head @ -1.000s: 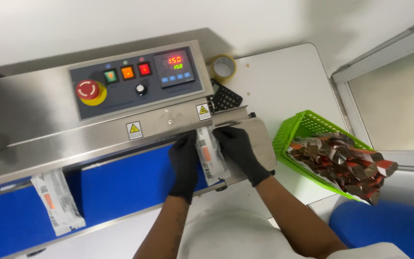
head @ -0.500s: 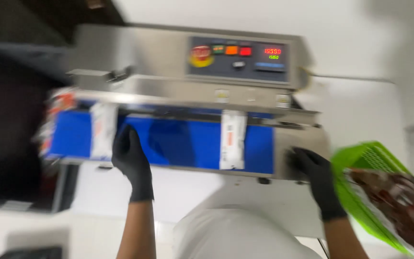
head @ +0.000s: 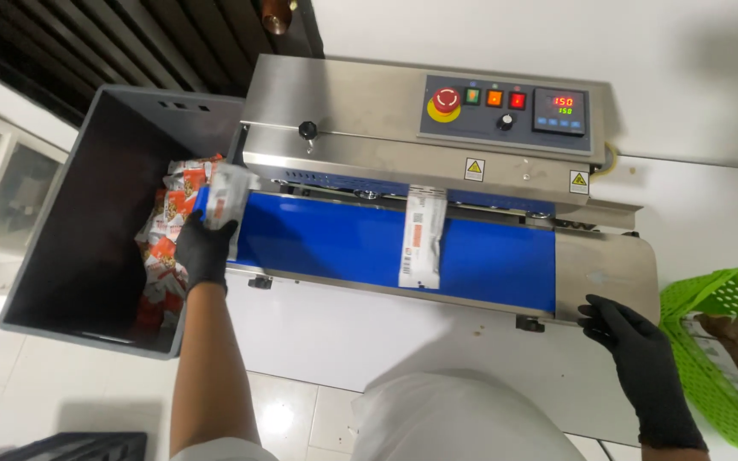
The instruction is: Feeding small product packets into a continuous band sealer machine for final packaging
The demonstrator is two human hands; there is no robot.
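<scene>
Gloves of black covered both hands in the head view. The left hand [head: 204, 250] reached to the left end of the blue conveyor belt [head: 335, 248], its fingers curled around a clear sealed packet [head: 228, 195] that stood tilted at the belt's edge, right above the opening of a grey bin [head: 70, 256]. Inside that bin lay a heap of red-and-white sealed packets [head: 164, 256], piled against the wall nearest the machine. The right hand [head: 634, 354] rested at the front edge of the steel feed plate [head: 608, 273] on the machine's right end, fingers spread loosely and touching the plate's rim, holding nothing. Between the two hands, a second packet [head: 421, 237] lay flat across the belt, its top end tucked under the sealing head of the stainless band sealer [head: 343, 119]. On the sealer's sloped top sat a control panel [head: 510, 102] with a red mushroom button, small coloured switches, a black knob and a lit red digital readout. A green plastic basket [head: 719, 316] stood just right of the feed plate on the white table [head: 711, 213], with dark brown packets in it. A forearm, bare above each glove, ran down toward the bottom of the frame.
</scene>
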